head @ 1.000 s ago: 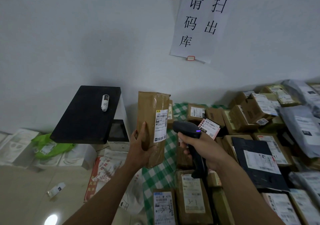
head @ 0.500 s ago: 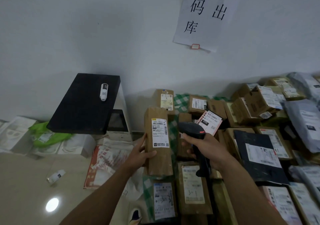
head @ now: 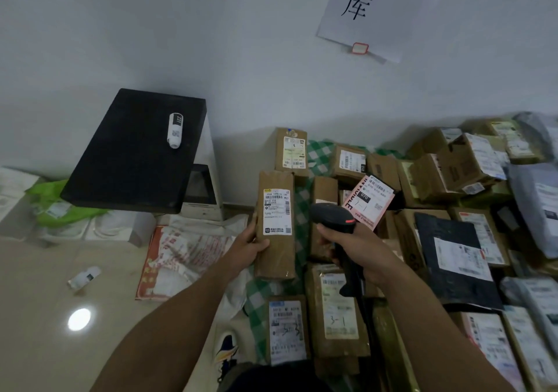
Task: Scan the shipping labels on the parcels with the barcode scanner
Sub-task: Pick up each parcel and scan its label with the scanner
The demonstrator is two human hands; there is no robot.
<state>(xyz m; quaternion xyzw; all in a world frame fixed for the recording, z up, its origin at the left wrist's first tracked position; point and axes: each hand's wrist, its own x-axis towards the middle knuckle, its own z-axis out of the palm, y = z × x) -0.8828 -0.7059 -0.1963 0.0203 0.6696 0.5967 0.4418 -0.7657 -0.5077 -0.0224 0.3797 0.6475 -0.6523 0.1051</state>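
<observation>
My left hand (head: 246,245) grips a tall brown parcel (head: 276,256) by its left edge and holds it upright. A white shipping label (head: 277,212) faces me on its upper half. My right hand (head: 359,248) holds a black barcode scanner (head: 333,215) by the handle, just right of the parcel, its head pointing up and left. Many more labelled brown parcels (head: 338,310) lie below and to the right on a green checked cloth (head: 256,304).
A black tray (head: 133,153) with a small white device (head: 175,129) sits atop a white machine at left. Printed bags (head: 187,253) and white boxes lie on the floor. A black parcel (head: 453,259) and grey bags lie at right. A paper sign (head: 383,5) hangs on the wall.
My left hand has lowered the brown parcel toward the pile, still upright. The scanner hand dropped with it, and the view tilted downward.
</observation>
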